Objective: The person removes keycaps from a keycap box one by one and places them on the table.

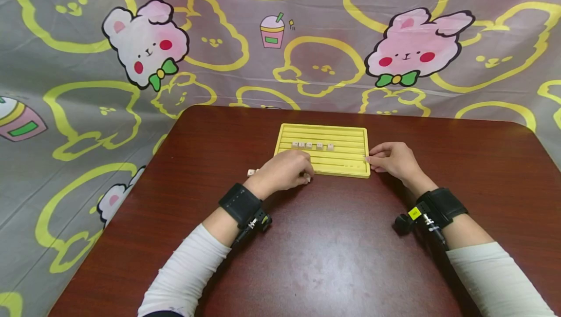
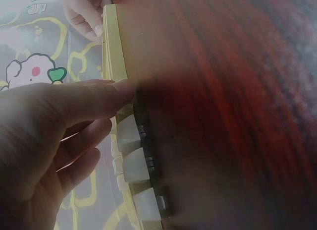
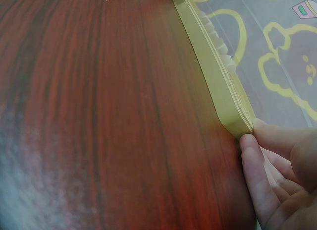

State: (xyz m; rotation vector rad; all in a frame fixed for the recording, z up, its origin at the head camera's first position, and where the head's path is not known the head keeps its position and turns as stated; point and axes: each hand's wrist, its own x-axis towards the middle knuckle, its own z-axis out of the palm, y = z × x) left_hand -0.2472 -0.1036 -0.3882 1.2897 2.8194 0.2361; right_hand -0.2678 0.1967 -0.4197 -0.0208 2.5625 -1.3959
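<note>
A yellow ridged tray lies near the table's far edge. Several small white tiles with faint dark marks stand in one of its rows. At the tray's front edge my left hand pinches another white tile between thumb and fingertips; the fingers hide most of it in the left wrist view. Loose tiles line up on the table below that hand, along the tray's front side. On the other side my right hand pinches the tray's right edge, thumb and finger at the near corner.
The dark red-brown wooden table extends toward me and to both sides. Behind it hangs a grey cloth printed with yellow outlines and rabbits. Each wrist wears a black band with a small camera.
</note>
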